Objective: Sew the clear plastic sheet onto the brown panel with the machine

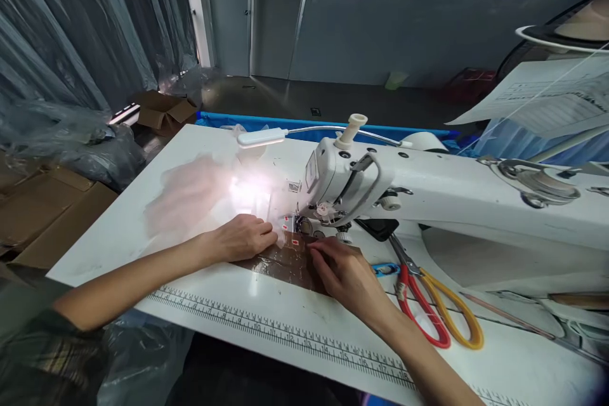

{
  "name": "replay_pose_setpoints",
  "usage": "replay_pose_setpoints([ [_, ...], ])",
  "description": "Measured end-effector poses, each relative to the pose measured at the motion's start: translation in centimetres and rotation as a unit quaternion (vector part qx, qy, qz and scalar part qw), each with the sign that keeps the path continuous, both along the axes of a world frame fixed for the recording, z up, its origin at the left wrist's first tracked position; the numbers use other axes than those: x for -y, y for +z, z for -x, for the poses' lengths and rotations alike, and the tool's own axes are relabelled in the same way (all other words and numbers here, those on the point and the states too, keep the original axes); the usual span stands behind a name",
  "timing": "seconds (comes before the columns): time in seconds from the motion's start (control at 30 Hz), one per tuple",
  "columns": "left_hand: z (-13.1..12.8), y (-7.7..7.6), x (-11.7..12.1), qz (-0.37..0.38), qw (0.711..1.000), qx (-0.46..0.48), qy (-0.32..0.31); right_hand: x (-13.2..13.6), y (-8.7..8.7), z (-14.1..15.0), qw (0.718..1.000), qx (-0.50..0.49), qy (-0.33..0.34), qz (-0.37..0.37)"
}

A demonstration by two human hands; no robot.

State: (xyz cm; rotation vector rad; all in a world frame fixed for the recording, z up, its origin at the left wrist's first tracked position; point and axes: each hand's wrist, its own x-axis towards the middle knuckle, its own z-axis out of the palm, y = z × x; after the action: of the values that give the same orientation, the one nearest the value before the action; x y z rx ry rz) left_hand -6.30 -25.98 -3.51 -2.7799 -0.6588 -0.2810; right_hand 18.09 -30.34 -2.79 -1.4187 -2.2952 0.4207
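Around the foot (295, 224), the left hand (245, 240) at 9 o'clock, fingers nearly closed, and right hand (354, 276) at 4, fingers a bit apart, touch the brown sheet (285, 266) at 6, likely to keep it flat, but I cannot tell if they pinch it.

The white table (111, 241) carries a brown sheet (280, 266) mid-table, sheer pink fabric (183, 196) at ten o'clock, a sewing machine (442, 193) at two, red-and-yellow scissors (412, 269) and a blue tool (386, 269) at three, and a printed ruler scale (285, 336) at six.
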Motion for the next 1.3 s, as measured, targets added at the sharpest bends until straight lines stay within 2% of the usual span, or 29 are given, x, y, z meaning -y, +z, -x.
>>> replay_pose_setpoints([
  [0.1, 0.4, 0.6, 0.9, 0.011, 0.999, 0.022, -0.049, -0.4, 0.0, 0.5, 0.999, -0.028, 0.005, 0.037],
  [0.17, 0.5, 1.1, 1.1, 0.031, 0.997, 0.051, -0.054, -0.8, 0.0, 1.3, 0.998, -0.031, 0.006, 0.056],
  [0.33, -0.3, 1.0, 0.4, 0.073, 0.985, 0.158, -0.003, -1.4, -0.3, 4.2, 0.991, 0.040, -0.074, 0.099],
  [0.4, -0.9, 0.7, -0.3, 0.123, 0.978, 0.171, 0.010, -1.2, -0.6, 5.1, 0.991, 0.066, -0.094, 0.071],
  [0.47, -1.4, 0.6, -1.0, 0.171, 0.974, 0.145, 0.034, -0.9, -0.9, 5.3, 0.992, 0.059, -0.096, 0.048],
  [0.53, -1.6, 0.6, -1.6, 0.209, 0.970, 0.100, 0.066, -0.6, -1.0, 4.8, 0.993, 0.011, -0.096, 0.064],
  [0.63, -1.1, 0.9, -2.1, 0.270, 0.956, 0.077, 0.081, 0.0, -0.8, 3.1, 0.979, -0.117, -0.095, 0.137],
  [0.73, -0.1, 1.3, -2.1, 0.335, 0.929, 0.138, 0.070, 0.6, -0.5, 1.3, 0.932, -0.265, -0.089, 0.230],
  [0.8, 0.5, 1.5, -2.2, 0.382, 0.903, 0.184, 0.063, 0.8, -0.4, 0.8, 0.903, -0.333, -0.090, 0.256],
  [0.83, 0.7, 1.6, -2.2, 0.404, 0.891, 0.200, 0.059, 0.8, -0.4, 0.8, 0.898, -0.350, -0.087, 0.253],
  [0.9, 0.8, 1.8, -2.2, 0.435, 0.872, 0.217, 0.056, 0.7, -0.3, 1.0, 0.903, -0.353, -0.069, 0.237],
  [1.03, 0.7, 1.9, -2.1, 0.462, 0.854, 0.231, 0.055, 0.4, 0.2, 1.9, 0.938, -0.292, -0.011, 0.184],
  [1.1, 0.7, 1.8, -1.9, 0.467, 0.851, 0.234, 0.055, 0.4, 0.5, 2.3, 0.947, -0.254, 0.037, 0.194],
  [1.17, 0.7, 1.8, -1.8, 0.462, 0.852, 0.239, 0.057, 0.5, 0.6, 2.7, 0.942, -0.233, 0.082, 0.227],
  [1.23, 0.9, 1.8, -1.7, 0.441, 0.861, 0.247, 0.055, 0.6, 0.4, 3.0, 0.935, -0.236, 0.085, 0.249],
  [1.3, 1.2, 2.0, -1.8, 0.417, 0.873, 0.247, 0.049, 0.8, 0.1, 2.8, 0.934, -0.244, 0.050, 0.257],
])
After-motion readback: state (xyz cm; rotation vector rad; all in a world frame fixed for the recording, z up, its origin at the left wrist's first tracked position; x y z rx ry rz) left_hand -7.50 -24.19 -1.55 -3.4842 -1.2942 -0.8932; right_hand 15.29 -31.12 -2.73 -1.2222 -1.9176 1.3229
